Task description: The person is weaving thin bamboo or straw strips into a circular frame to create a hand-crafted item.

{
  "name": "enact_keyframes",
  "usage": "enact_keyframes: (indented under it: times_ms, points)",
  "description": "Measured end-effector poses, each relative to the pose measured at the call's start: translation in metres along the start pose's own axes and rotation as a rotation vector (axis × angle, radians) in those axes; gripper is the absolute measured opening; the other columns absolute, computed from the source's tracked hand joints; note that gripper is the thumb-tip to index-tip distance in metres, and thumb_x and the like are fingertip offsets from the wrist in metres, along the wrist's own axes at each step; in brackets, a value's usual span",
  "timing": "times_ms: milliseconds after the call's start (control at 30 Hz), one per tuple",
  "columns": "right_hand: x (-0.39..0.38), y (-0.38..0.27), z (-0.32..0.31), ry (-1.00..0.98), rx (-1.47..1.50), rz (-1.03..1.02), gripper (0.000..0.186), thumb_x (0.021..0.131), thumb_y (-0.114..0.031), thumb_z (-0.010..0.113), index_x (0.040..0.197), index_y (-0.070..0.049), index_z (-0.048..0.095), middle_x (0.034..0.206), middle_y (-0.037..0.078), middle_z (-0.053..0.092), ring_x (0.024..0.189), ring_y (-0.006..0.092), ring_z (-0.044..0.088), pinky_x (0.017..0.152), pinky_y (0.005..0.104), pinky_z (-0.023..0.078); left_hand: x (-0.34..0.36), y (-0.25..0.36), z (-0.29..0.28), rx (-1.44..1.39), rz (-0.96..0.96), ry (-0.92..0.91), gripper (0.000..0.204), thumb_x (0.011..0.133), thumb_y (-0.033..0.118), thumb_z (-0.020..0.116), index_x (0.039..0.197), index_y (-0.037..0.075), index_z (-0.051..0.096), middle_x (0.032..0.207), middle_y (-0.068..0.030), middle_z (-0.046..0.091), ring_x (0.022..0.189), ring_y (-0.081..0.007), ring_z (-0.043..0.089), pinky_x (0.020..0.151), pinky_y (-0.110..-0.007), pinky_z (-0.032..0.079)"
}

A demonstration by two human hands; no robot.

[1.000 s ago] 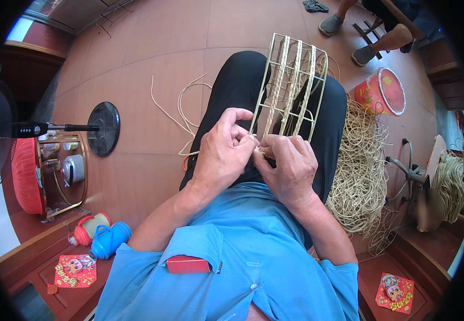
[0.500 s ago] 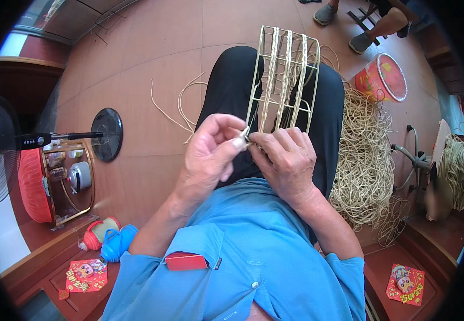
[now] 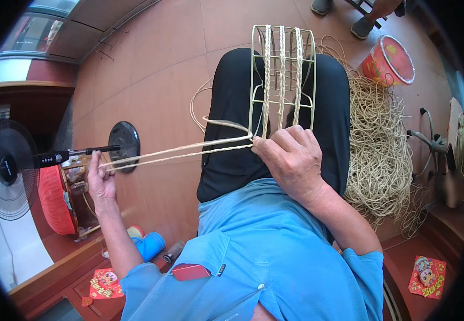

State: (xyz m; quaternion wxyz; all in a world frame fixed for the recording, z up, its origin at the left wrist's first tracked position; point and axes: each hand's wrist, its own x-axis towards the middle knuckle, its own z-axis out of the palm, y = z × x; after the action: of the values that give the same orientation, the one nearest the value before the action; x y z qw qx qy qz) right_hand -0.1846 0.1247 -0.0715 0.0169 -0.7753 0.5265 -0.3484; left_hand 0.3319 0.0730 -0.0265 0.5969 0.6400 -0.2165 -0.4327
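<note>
A wire frame rests across my thighs, with three twisted strands of pale cord running along its length. My left hand is far out to the left, its fingers closed on a loop of pale cord. Two lengths of that cord stretch taut from the frame's near left corner to the fingers. At the near end of the frame, my right hand is closed, thumb and forefinger pinching the cord where it meets the wire. Its palm side is hidden.
A large tangled heap of cord lies right of my legs, beside a red bucket. On the left stand a fan and a round black base. Another person's shoes show at the far right.
My left hand has swung from beside the right hand out to the far left, drawing the cord into a long taut loop. The right hand stays at the frame's near end.
</note>
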Motion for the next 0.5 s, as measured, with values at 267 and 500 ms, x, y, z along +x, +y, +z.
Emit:
enact_keyframes:
  times_ms: [267, 500]
  points:
    - [0.004, -0.003, -0.004, -0.017, 0.035, 0.028, 0.018, 0.090, -0.031, 0.088, 0.100, -0.018, 0.080, 0.082, -0.003, 0.060, 0.080, 0.0193, 0.060, 0.071, 0.0377, 0.044, 0.062, 0.062, -0.124, 0.069, 0.024, 0.236, 0.017, 0.107, 0.032, 0.080, 0.103, 0.018, 0.071, 0.056, 0.0132, 0.039, 0.048, -0.0054, 0.034, 0.055, -0.028, 0.027]
    - [0.005, -0.006, 0.002, 0.011, 0.045, 0.116, 0.023, 0.092, -0.033, 0.087, 0.085, -0.016, 0.072, 0.080, -0.001, 0.057, 0.079, 0.0214, 0.058, 0.073, 0.0389, 0.043, 0.083, 0.088, -0.129, 0.141, 0.053, 0.147, 0.021, 0.112, 0.033, 0.071, 0.109, 0.013, 0.075, 0.072, 0.0060, 0.063, 0.054, -0.0064, 0.049, 0.055, -0.025, 0.038]
